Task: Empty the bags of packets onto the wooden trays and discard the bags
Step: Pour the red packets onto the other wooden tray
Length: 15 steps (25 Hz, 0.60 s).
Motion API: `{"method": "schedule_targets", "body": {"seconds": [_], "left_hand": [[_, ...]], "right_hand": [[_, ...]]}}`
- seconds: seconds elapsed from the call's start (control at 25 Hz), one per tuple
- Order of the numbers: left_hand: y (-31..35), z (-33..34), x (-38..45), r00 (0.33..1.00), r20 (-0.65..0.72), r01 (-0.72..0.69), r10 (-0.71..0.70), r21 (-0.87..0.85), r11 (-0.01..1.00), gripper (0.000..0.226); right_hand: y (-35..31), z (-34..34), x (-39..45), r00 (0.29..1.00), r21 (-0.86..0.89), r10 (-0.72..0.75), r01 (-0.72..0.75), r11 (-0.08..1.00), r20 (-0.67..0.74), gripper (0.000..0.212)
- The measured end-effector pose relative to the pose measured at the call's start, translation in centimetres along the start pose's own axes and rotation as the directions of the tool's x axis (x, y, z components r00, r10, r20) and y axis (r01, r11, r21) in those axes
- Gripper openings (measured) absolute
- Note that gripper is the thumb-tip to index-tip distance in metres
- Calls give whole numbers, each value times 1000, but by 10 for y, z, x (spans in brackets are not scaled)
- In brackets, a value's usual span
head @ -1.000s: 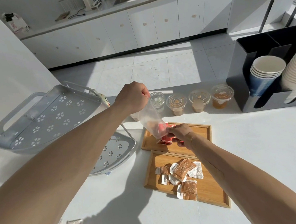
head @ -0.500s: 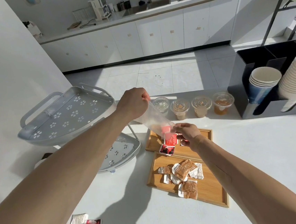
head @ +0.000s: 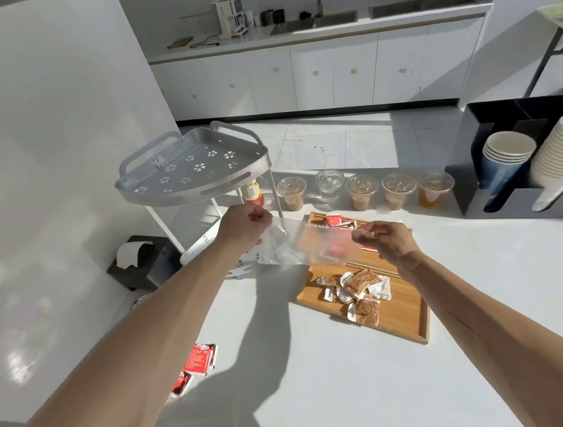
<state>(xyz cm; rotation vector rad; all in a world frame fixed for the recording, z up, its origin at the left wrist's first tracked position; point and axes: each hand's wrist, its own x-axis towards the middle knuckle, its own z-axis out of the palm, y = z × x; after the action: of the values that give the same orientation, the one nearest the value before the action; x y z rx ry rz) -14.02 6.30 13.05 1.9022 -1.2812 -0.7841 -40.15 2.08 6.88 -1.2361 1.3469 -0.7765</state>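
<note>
A clear plastic bag (head: 293, 246) is stretched sideways above the far wooden tray (head: 315, 217). My left hand (head: 245, 227) pinches its left end and my right hand (head: 384, 241) pinches its right end. Something red shows faintly through the bag near my right hand; whether it is inside the bag I cannot tell. Red packets (head: 339, 222) lie on the far tray. The near wooden tray (head: 406, 315) holds a heap of brown packets (head: 358, 290). A few red packets (head: 194, 362) lie loose on the white counter at the lower left.
A grey two-tier corner rack (head: 193, 173) stands left of the trays. Several lidded drink cups (head: 362, 191) line the counter's far edge. A black cup holder (head: 523, 169) with stacked paper cups is at the right. A black box (head: 143, 261) sits low at the left.
The bag went from hanging mouth-down over the far tray to being pulled flat between both hands. Red packets dropped onto the tray. The camera view tilted up and shifted.
</note>
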Motion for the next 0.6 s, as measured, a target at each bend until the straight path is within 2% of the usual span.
{"method": "schedule_targets", "body": {"seconds": [0.12,0.24,0.44,0.6], "left_hand": [[-38,-19,-30,993,45,106,-105,-12,994,7],[-82,-35,-62,978,100,193,-185,-84,977,11],[-158,-33,-113,985,90,145,-144,-5,989,11],[-211,-11,-142,967,204,153,-153,17,988,27]], "right_hand": [[8,24,-26,997,-53,19,-14,998,78,16],[16,56,-54,992,-81,20,-10,997,121,3],[54,94,-94,988,-160,109,-91,983,110,11],[107,104,-132,976,-269,211,-188,945,61,14]]}}
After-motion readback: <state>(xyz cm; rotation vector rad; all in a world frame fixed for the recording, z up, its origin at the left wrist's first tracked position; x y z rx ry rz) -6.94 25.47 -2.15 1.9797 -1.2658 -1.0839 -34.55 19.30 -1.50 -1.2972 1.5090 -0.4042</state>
